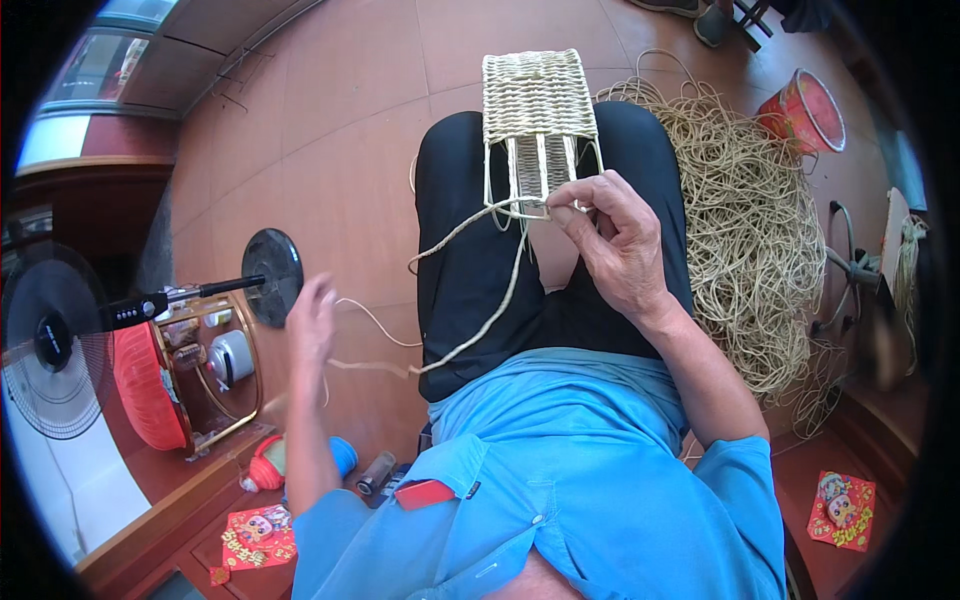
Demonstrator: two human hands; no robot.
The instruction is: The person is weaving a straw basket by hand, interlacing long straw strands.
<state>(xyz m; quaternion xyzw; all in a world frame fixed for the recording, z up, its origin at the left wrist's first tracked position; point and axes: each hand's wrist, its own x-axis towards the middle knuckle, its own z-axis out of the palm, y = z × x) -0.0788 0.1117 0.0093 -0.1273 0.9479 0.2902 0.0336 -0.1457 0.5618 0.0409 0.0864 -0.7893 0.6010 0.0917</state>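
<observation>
A partly woven straw-coloured basket [540,95] rests across my knees, its weave dense at the far end and its bare stakes showing toward me. My right hand [615,240] is closed in a pinch at the near rim, on a cord [490,325] that joins the stakes there. From the rim that cord sags over my left thigh and rises to my left hand [312,320]. Raised off to the left, my left hand is smeared by motion, but the cord hangs from it in mid-air. A thinner strand [380,325] also leads toward that hand.
A large heap of loose cord [745,240] covers the floor at my right, with a red bucket [808,112] beyond it. On the left stand a fan [55,340], its round black base [272,278] and a red-covered rack [148,385]. Small items lie near my left elbow.
</observation>
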